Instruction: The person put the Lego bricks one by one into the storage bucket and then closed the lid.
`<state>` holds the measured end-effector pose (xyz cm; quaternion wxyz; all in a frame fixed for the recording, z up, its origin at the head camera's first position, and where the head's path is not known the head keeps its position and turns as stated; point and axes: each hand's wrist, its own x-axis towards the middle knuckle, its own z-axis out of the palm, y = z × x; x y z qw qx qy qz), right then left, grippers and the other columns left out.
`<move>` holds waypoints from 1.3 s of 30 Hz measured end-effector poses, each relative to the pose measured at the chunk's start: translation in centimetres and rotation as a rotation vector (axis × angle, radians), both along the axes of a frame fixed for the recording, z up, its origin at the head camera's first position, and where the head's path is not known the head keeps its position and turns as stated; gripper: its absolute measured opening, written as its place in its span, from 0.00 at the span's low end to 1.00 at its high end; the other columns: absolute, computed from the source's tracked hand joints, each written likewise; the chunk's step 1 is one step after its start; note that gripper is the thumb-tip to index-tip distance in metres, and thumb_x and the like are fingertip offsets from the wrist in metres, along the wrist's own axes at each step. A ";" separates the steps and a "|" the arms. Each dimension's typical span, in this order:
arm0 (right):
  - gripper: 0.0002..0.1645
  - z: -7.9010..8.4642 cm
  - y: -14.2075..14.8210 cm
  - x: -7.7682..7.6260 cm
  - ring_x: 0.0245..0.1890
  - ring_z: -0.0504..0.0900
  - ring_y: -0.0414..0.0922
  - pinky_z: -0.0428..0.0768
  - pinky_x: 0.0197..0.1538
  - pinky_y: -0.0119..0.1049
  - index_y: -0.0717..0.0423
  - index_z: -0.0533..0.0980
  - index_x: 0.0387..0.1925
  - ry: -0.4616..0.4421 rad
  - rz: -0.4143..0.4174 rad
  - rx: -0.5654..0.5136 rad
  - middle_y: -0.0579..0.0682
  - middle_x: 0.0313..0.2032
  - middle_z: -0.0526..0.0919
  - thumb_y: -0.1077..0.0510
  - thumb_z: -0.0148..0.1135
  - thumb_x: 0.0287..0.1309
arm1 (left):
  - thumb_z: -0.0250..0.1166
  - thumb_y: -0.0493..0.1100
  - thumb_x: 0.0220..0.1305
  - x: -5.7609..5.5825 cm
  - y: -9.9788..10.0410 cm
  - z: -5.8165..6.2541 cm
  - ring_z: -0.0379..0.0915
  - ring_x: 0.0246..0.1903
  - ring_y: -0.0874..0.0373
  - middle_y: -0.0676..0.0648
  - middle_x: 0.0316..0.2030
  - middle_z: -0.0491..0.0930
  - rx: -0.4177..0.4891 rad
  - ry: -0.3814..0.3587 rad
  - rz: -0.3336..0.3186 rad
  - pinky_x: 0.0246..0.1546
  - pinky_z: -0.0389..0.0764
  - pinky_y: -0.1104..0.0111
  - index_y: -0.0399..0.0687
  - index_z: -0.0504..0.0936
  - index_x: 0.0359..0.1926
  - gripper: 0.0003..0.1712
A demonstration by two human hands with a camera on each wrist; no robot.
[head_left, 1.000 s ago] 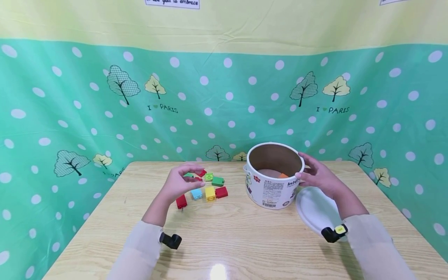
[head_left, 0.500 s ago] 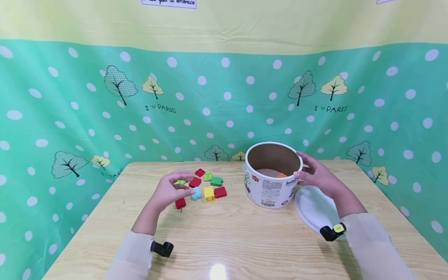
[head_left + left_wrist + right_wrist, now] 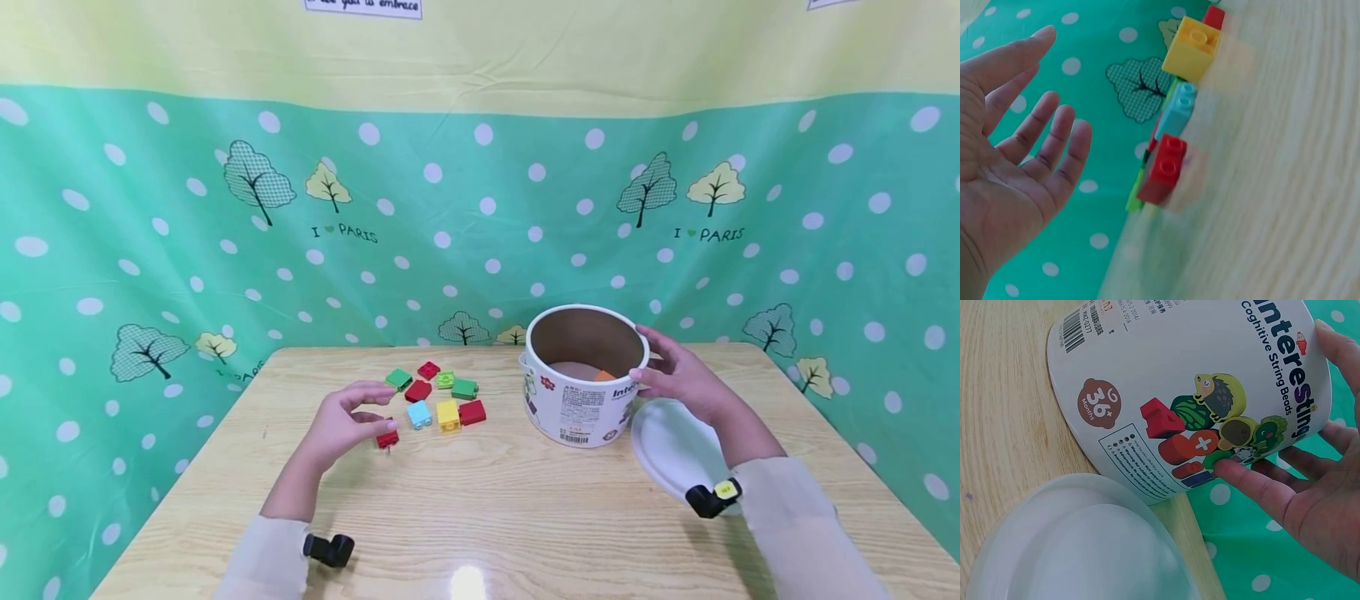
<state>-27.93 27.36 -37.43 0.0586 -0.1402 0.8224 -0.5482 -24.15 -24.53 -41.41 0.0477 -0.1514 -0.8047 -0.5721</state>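
Head view: left hand [image 3: 337, 429] wide, partly covering red brick [image 3: 387, 440]; right hand [image 3: 686, 379] holds bucket [image 3: 581, 408].

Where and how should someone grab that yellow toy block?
Probably pinch the yellow toy block by its near and far ends, coming from above: a red block crowds its right side and the light blue block sits close on its left, while both ends look free.

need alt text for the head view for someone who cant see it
A person's right hand holds the side of a white printed bucket on a wooden table, while the left hand hovers, empty, near scattered toy bricks. A round lid lies beside the bucket, with a dotted green cloth behind.
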 end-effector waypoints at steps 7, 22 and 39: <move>0.54 -0.1 0.0 -0.1 0.68 0.57 0.69 0.80 0.51 0.54 0.47 0.43 0.78 -0.002 -0.001 -0.005 0.64 0.74 0.48 0.50 0.66 0.61 | 0.75 0.36 0.52 0.3 -1.4 -0.9 0.72 0.54 0.41 0.36 0.57 0.73 0.023 -0.043 0.038 0.46 0.82 0.69 0.32 0.78 0.56 0.30; 0.55 0.0 0.0 0.1 0.68 0.57 0.69 0.80 0.51 0.54 0.46 0.42 0.78 -0.002 -0.007 0.001 0.64 0.74 0.48 0.50 0.66 0.61 | 0.77 0.46 0.50 -0.8 -3.0 -2.4 0.71 0.58 0.43 0.39 0.59 0.75 -0.117 -0.207 0.089 0.56 0.75 0.52 0.42 0.78 0.61 0.36; 0.54 0.1 -0.2 0.0 0.68 0.57 0.69 0.78 0.52 0.57 0.46 0.42 0.78 -0.007 0.001 -0.012 0.63 0.74 0.48 0.51 0.66 0.62 | 0.77 0.34 0.47 -2.0 -4.1 -3.1 0.71 0.57 0.41 0.34 0.63 0.70 -0.138 -0.294 -0.128 0.54 0.78 0.62 0.38 0.70 0.67 0.44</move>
